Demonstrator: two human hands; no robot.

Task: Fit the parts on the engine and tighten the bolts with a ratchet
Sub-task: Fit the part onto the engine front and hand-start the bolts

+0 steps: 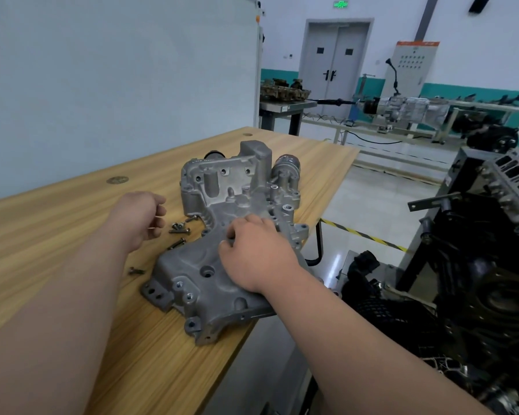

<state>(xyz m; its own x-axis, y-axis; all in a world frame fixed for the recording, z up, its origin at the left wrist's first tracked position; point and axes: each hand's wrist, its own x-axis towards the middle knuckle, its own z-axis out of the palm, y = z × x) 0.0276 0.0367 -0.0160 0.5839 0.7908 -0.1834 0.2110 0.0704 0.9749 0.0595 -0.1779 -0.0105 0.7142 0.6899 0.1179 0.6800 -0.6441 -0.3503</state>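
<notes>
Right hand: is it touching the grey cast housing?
Touching. Head view shows the right hand on the cast housing, fingers curled onto its top face.

— What does the part look like?
— A grey cast-aluminium housing (198,265), irregular and ribbed, dotted with bolt holes. It lies flat on the wooden table (57,235), and its near right corner hangs over the edge.
— Anything fitted to it?
— At the far end there is a dark cylindrical canister (285,164) and a black round piece (213,154).
— And the bolts?
— They lie loose on their sides just left of the housing. There is a small cluster (179,229), a single bolt (176,244) close to the housing's edge, and another bolt (136,271) nearer and apart.
— The engine?
— The dark engine block (492,235) stands to the right, off the table.
</notes>
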